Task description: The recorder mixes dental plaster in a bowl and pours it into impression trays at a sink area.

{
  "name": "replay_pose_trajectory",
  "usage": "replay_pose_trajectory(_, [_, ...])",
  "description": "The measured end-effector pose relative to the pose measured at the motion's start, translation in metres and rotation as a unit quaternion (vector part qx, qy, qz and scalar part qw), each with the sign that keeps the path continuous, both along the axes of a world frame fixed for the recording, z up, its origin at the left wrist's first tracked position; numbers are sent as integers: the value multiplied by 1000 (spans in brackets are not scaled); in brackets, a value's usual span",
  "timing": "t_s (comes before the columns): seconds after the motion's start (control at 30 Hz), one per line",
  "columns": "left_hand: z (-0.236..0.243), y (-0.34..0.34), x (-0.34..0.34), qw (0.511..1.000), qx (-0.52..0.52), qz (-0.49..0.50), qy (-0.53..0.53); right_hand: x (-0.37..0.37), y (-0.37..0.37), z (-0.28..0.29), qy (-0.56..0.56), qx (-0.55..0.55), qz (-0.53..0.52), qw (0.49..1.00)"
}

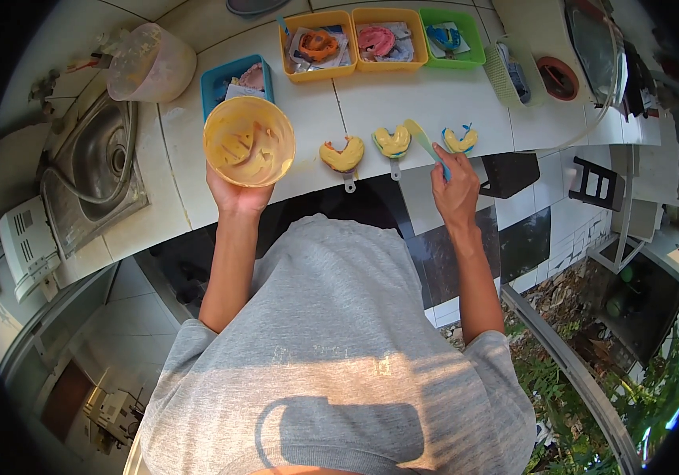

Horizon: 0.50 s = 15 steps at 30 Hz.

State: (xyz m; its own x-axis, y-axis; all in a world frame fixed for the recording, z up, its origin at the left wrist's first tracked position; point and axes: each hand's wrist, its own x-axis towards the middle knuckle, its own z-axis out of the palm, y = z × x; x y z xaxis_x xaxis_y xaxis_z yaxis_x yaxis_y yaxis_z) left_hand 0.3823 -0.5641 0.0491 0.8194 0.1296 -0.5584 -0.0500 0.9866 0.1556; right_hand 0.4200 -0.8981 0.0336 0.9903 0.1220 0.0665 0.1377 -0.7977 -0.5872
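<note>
My left hand [238,194] is wrapped round the underside of a yellow mixing bowl [211,131], tilted so that its inside shows; creamy yellow paste [254,154] smears the wall. My right hand [457,188] grips a spatula [419,134] with a pale green blade and a blue handle. Its blade is between two paste-filled dental impression trays. The middle impression tray [392,142] and the left impression tray [343,155] have metal handles toward me. On the right lies another impression tray [460,139] with blue material round its paste. All three rest along the white counter's front edge.
A blue bin [211,89], two yellow bins [320,73] [391,62] and a green bin [472,51] hold colored impressions. To the left are a metal sink [106,150] and a stained bucket [167,67]. A pale basket [506,79] and a brown bowl [559,79] stand right.
</note>
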Motion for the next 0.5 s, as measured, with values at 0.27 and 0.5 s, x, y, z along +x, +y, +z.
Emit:
replay_pose_trajectory(0.27, [-1, -3, -6, 1000, -14, 4, -19, 3, -2, 1, 13, -3, 14, 1000])
replay_pose_trajectory(0.5, [-1, -5, -5, 1000, -11, 3, -10, -1, -5, 4, -8, -3, 3, 1000])
